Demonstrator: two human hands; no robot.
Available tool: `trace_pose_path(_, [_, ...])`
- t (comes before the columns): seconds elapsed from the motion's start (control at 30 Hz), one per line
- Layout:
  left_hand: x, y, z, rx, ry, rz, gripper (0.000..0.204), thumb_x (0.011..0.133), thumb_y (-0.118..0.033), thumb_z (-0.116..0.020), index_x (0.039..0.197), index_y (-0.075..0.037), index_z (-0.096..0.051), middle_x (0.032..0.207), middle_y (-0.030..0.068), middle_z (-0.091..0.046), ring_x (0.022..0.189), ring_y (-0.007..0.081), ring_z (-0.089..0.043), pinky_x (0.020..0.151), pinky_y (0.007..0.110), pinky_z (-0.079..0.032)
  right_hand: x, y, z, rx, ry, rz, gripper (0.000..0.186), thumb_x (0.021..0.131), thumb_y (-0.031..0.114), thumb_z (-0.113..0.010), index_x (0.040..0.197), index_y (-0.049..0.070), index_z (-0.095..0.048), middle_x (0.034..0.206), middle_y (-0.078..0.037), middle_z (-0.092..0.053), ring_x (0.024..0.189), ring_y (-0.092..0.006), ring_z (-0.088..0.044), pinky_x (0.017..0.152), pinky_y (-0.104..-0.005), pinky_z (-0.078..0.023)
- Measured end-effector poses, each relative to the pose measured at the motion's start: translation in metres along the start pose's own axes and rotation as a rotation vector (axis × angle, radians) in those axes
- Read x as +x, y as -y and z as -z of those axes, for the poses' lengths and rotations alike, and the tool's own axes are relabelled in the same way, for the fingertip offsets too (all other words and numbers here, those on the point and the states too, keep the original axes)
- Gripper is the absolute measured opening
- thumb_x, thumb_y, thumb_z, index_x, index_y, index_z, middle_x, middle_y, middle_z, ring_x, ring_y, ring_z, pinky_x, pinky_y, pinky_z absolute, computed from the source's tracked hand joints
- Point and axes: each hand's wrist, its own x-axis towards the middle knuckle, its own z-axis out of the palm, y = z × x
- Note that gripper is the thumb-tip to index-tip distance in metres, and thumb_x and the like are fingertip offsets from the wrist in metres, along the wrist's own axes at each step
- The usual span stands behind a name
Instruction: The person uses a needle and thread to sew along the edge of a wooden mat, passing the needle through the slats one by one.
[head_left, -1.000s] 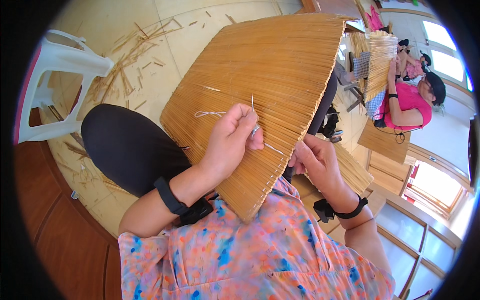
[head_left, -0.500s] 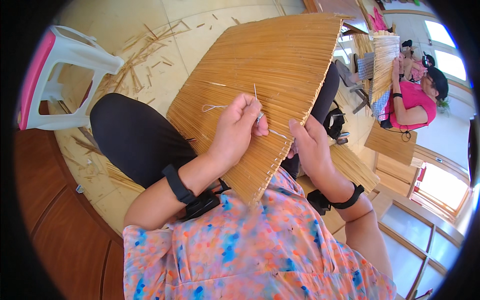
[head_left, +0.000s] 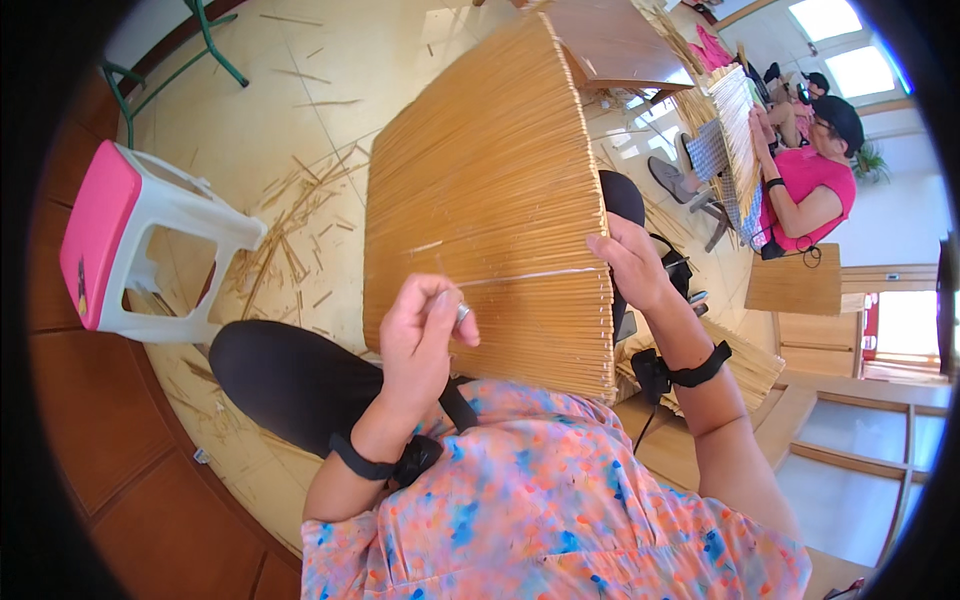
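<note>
A stiff panel of thin tan stalks (head_left: 480, 200), laid side by side, leans across my lap. My right hand (head_left: 632, 262) grips its right edge, thumb on the front face and the other fingers partly hidden behind. White stitches run along that edge. My left hand (head_left: 415, 325) is pinched closed in front of the panel's lower left part; a metal ring or thimble (head_left: 462, 312) shows on a finger. A pale thread (head_left: 530, 275) stretches taut from this hand to the edge beside my right hand. The needle is only a faint blur above the left fingers.
A white stool with a pink seat (head_left: 100, 230) stands at the left, near scattered stalk scraps (head_left: 285, 215) on the floor. A low brown table (head_left: 620, 45) is beyond the panel. At the right, a person in pink (head_left: 810, 195) sits holding another stalk panel (head_left: 735, 115).
My left hand has moved left and down, away from the edge, drawing the thread into a long straight line. The panel has turned more upright; my right hand still holds its edge.
</note>
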Motion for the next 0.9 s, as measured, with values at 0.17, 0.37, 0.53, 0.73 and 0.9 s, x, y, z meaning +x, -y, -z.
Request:
trace_pose_path(0.17, [-0.006,0.001,0.018,-0.009,-0.099,-0.102,0.014,0.102,-0.016,-0.046,0.096,-0.004,-0.049,0.070,0.0045,-0.055,0.059,0.0106,-0.054,0.057,0.024,-0.049,0.007,-0.005,0.000,-0.063,0.039,0.077,0.031,0.092,0.016,-0.048,0.110,-0.006,-0.058,0.100,-0.005,-0.064,0.091,-0.0113,-0.054,0.082,-0.0267,-0.044])
trace_pose_path(0.37, [-0.011,0.016,0.029,-0.026,-0.080,0.003,0.012,0.101,-0.013,-0.047,0.096,-0.003,-0.049,0.076,0.0040,-0.058,0.066,0.0098,-0.058,0.062,0.023,-0.049,0.020,0.010,-0.001,-0.050,0.074,0.222,0.023,0.092,0.014,-0.050,0.102,-0.005,-0.059,0.093,-0.012,-0.064,0.086,-0.0185,-0.058,0.078,-0.0309,-0.046])
trace_pose_path(0.53, [-0.004,0.036,0.028,0.027,0.027,0.037,0.014,0.102,-0.013,-0.047,0.094,-0.003,-0.050,0.079,0.0048,-0.061,0.071,0.0087,-0.059,0.068,0.023,-0.050,0.039,0.028,0.014,-0.147,0.133,0.248,0.027,0.092,0.017,-0.051,0.103,-0.005,-0.060,0.092,-0.013,-0.063,0.085,-0.0198,-0.058,0.076,-0.0310,-0.046])
trace_pose_path(0.73, [-0.001,0.037,0.033,0.073,0.041,0.092,0.016,0.102,-0.015,-0.048,0.092,-0.002,-0.051,0.077,0.0041,-0.062,0.070,0.0087,-0.057,0.069,0.023,-0.049,0.055,0.035,0.021,-0.173,0.129,0.294,0.026,0.091,0.018,-0.051,0.099,-0.005,-0.059,0.082,-0.011,-0.061,0.077,-0.0192,-0.055,0.072,-0.0310,-0.045])
trace_pose_path(0.9, [-0.006,0.029,0.037,0.045,-0.003,0.086,0.015,0.101,-0.013,-0.048,0.092,-0.002,-0.052,0.076,0.0040,-0.062,0.070,0.0083,-0.057,0.066,0.023,-0.048,0.060,0.040,0.023,-0.224,0.177,0.279,0.026,0.090,0.018,-0.052,0.097,-0.005,-0.059,0.080,-0.010,-0.061,0.074,-0.0181,-0.054,0.070,-0.0309,-0.045])
